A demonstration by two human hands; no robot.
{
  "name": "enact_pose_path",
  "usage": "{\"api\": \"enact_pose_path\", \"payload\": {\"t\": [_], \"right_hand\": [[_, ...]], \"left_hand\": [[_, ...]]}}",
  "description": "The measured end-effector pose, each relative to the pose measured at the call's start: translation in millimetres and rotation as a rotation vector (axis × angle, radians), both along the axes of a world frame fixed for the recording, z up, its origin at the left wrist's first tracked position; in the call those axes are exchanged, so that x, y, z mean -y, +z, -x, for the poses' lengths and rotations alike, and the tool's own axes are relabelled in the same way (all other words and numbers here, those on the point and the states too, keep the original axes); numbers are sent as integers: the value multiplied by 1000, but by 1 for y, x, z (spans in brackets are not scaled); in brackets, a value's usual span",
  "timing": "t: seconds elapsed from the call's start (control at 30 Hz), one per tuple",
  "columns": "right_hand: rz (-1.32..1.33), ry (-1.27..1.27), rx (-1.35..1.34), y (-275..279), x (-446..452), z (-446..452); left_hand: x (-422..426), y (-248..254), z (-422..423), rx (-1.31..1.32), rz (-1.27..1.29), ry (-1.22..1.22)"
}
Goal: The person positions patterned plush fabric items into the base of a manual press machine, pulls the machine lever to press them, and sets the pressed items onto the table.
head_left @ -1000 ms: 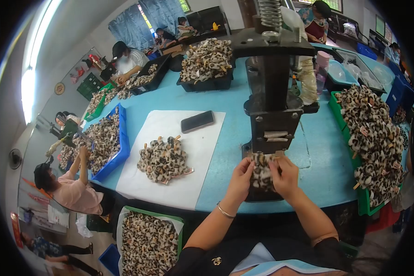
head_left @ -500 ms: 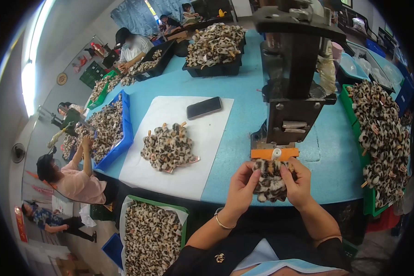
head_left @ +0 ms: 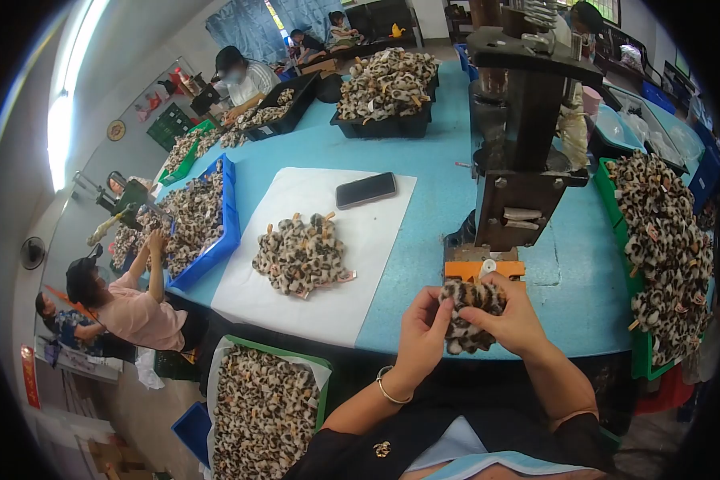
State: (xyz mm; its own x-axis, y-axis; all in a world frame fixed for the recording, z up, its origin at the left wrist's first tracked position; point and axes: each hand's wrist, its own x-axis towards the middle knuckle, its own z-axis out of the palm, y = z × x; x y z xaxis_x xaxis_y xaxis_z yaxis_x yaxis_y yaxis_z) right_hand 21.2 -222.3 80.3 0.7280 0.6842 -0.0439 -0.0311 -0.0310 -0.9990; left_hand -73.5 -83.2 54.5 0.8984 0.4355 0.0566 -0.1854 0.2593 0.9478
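Between my two hands is a small spotted plush piece [head_left: 470, 326], furry in cream, brown and black. My left hand [head_left: 425, 328] grips its left side, thumb on the front. My right hand [head_left: 510, 316] holds its upper right, with the thumb pressed across the front. Just beyond the plush is the orange block [head_left: 500, 269] with a white round part, at the foot of a dark press machine [head_left: 520, 200]. A pile of similar plush pieces [head_left: 300, 254] lies to the left on a white sheet [head_left: 360, 276].
A phone [head_left: 366, 190] rests on the white sheet. Plush pieces fill a green-rimmed crate [head_left: 326, 392] below the table edge, a green crate [head_left: 640, 352] at right, a blue tray [head_left: 230, 212] and a black tray [head_left: 384, 128]. A co-worker in pink [head_left: 148, 316] works at left.
My right hand has shifted its grip, its thumb now lying across the front of the plush. The plush has turned slightly in my hands. The whole view has shifted a little.
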Motion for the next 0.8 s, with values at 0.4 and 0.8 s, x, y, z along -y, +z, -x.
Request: {"api": "enact_pose_path", "payload": {"t": [0.4,0.8], "right_hand": [[-54,173,-139,5,10,-10],[-121,-201,888,5,10,12]], "left_hand": [[1,-3,-1,-57,420,-154],[3,-1,1,-67,212,-55]]}}
